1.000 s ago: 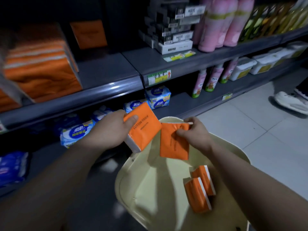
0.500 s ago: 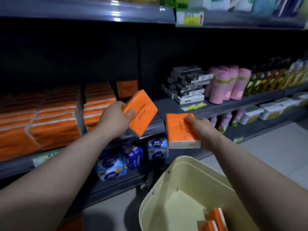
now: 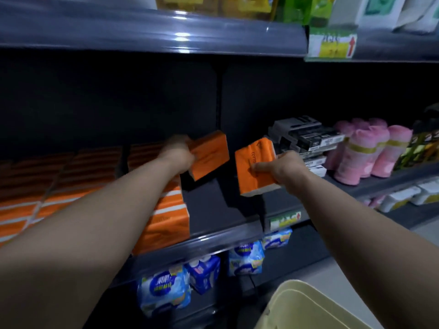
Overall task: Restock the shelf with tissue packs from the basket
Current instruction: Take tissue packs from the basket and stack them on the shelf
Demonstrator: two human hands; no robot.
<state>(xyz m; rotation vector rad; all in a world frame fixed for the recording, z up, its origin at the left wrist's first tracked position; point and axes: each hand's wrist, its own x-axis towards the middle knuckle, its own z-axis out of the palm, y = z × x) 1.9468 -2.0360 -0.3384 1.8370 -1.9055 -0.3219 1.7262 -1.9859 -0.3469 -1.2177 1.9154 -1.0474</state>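
Fingers (image 3: 259, 166) tight round tissue packs (image 3: 210, 157) (image 3: 261, 150) (one each: left hand (image 3: 177, 154), right hand (image 3: 282, 168))

Bare left forearm (image 3: 99, 217) and bare right forearm (image 3: 361, 224), uncovered from wrist to frame edge. Both smooth, slim at wrist, broadening toward camera under wide-angle lens. Bare left hand (image 3: 177, 154): motion-blurred, soft outline, single fingers not tellable. Bare right hand (image 3: 281, 168): sharper, knuckle ridges showing, thumb (image 3: 257, 166) distinct, short and rounded at tip. Light dim, finer surface detail unreadable.
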